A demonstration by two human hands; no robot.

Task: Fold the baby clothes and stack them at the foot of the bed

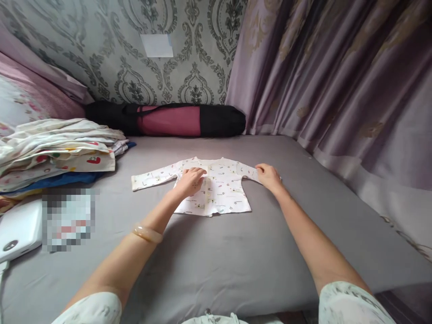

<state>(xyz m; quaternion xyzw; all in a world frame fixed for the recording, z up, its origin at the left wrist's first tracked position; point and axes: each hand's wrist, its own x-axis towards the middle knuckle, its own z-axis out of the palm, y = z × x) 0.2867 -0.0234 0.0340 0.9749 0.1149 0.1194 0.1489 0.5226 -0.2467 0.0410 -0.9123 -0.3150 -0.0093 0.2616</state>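
A small white baby shirt (224,191) with a scattered print lies spread out on the grey bed sheet, its front facing up and both sleeves stretched to the sides. My left hand (191,182) is over the left part of the shirt's front, fingers loosely bent and pointing right, not closed on the cloth. At the right sleeve, my right hand (269,176) has its thumb and fingers pinched on the fabric near the cuff, and most of the sleeve's end is hidden beneath it. The left sleeve (153,177) lies flat, untouched.
A pile of folded clothes (57,153) sits at the left, behind a white power bank (22,229) with a cable and a blurred-out item (69,220). Along the wall lies a long black and red bag (168,120). Purple curtains (320,67) hang at the right.
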